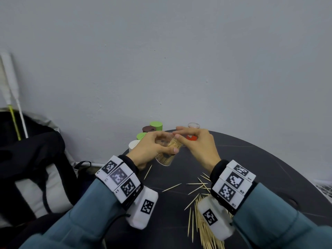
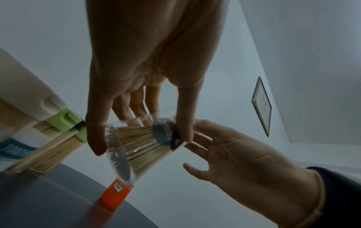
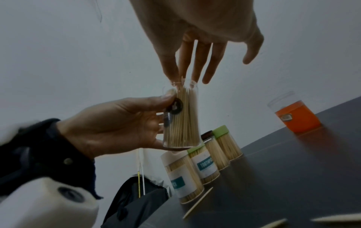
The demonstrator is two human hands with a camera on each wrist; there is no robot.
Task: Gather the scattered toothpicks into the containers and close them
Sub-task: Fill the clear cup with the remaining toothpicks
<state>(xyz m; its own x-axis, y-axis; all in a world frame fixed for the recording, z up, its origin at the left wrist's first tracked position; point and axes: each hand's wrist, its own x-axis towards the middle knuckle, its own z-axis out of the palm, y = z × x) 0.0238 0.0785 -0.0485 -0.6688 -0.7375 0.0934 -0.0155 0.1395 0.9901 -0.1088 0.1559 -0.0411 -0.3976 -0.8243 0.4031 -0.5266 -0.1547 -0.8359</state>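
On the dark worktop (image 1: 251, 159) many loose toothpicks (image 1: 204, 223) are seen near the person, and four closed containers (image 3: 207, 160) are stood at the far edge beside an open orange jar (image 3: 295, 117). A clear jar (image 3: 182, 121), lifted and tilted, is gripped by the left hand (image 1: 152, 150); the right hand (image 1: 195, 144), fingers straight, is held at its mouth. The filling step is judged in hand. Next, more toothpicks must be gathered.

Left hand (image 3: 117, 123) grips clear container (image 3: 181, 117) of toothpicks; right fingers (image 3: 171, 64) at its mouth.
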